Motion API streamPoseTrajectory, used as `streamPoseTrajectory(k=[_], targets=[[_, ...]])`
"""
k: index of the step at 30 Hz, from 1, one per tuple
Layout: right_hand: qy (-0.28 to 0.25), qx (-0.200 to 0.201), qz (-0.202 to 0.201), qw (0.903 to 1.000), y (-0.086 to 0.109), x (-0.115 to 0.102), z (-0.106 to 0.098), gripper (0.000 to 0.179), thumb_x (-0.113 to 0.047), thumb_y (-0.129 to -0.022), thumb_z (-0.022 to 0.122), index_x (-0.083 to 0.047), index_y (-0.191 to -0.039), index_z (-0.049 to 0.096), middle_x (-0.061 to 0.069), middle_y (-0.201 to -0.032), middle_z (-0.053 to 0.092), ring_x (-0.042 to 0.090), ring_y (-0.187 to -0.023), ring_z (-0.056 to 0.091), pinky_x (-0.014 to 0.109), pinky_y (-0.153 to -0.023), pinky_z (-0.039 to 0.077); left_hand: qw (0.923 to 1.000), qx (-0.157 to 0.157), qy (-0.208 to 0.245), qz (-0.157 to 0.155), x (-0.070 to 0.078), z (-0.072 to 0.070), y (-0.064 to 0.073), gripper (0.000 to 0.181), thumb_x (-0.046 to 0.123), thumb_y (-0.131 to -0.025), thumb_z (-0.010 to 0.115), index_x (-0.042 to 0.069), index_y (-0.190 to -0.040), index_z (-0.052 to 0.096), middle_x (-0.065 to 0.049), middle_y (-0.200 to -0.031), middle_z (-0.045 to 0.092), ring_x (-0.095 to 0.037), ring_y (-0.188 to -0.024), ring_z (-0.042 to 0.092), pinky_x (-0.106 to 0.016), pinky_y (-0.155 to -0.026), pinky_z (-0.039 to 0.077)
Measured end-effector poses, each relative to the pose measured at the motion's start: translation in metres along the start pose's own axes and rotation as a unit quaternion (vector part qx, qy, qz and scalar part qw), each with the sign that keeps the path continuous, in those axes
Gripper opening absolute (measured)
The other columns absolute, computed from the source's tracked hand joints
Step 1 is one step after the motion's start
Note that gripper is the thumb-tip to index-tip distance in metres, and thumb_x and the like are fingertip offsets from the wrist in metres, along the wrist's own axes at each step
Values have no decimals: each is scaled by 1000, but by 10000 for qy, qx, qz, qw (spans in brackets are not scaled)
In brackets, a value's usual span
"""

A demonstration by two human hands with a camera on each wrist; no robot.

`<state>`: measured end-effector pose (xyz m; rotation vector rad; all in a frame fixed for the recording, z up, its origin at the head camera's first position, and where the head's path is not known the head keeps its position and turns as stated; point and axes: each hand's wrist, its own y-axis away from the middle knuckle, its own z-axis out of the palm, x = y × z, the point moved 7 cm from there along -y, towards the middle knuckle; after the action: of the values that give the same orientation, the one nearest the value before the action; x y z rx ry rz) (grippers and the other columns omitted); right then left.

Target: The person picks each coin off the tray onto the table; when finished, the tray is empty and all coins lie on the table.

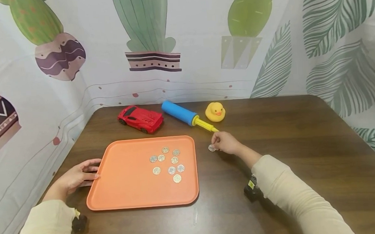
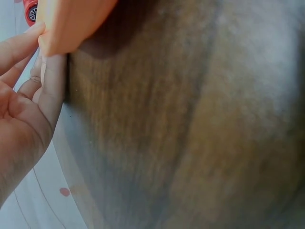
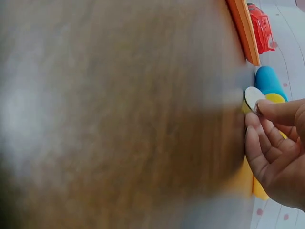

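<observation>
My right hand (image 1: 225, 142) pinches a round silvery coin (image 1: 211, 148) between thumb and fingertips, right of the tray and low over the table. In the right wrist view the coin (image 3: 253, 98) is tilted, its pale face showing. My left hand (image 1: 76, 176) is at the left rim of an orange tray (image 1: 125, 203). The left wrist view shows the tray's edge (image 2: 66, 33) between the fingertips, one finger (image 2: 21, 47) on the rim and another partly hidden behind it. Several patterned coins (image 1: 174, 160) lie spread over the tray's right half.
Behind the tray stands a red toy car (image 1: 140, 119). A blue tube toy with a yellow handle (image 1: 187, 115) lies beside it, its yellow tip close to my right hand. A yellow rubber duck (image 1: 215, 111) sits farther right. A cactus-print cloth (image 1: 203, 66) hangs behind the brown table (image 1: 288, 125).
</observation>
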<state>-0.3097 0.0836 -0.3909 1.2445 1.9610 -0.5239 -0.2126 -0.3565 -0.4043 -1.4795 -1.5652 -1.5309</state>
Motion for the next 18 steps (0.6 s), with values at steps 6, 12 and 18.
streamPoseTrajectory(k=[6,12,18], targets=[[387,148,117,9991,-2,-2,0,5,1,-75,57,4,-76,53,5,-62,52,13,-52,47,23,-46,39,10000,37,-12,-9,-2,0,-1,70,3,-80,59,-9,-130,12,-6,-100,49,-16,-84,57,-36,-73,47],[984,216,186,9947,-3,-5,-1,5,0,-72,59,2,-73,55,5,-66,55,17,-61,48,25,-54,39,10000,74,-36,-11,-2,0,-1,70,3,-80,59,-9,-130,12,-7,-100,49,-16,-84,56,-36,-73,47],[1496,131,263,9883,-4,-8,0,2,0,-70,58,1,-71,56,4,-66,55,19,-62,49,28,-57,42,10000,30,-44,32,-1,1,0,69,3,-80,58,-10,-129,12,-6,-99,49,-16,-84,57,-36,-73,47]])
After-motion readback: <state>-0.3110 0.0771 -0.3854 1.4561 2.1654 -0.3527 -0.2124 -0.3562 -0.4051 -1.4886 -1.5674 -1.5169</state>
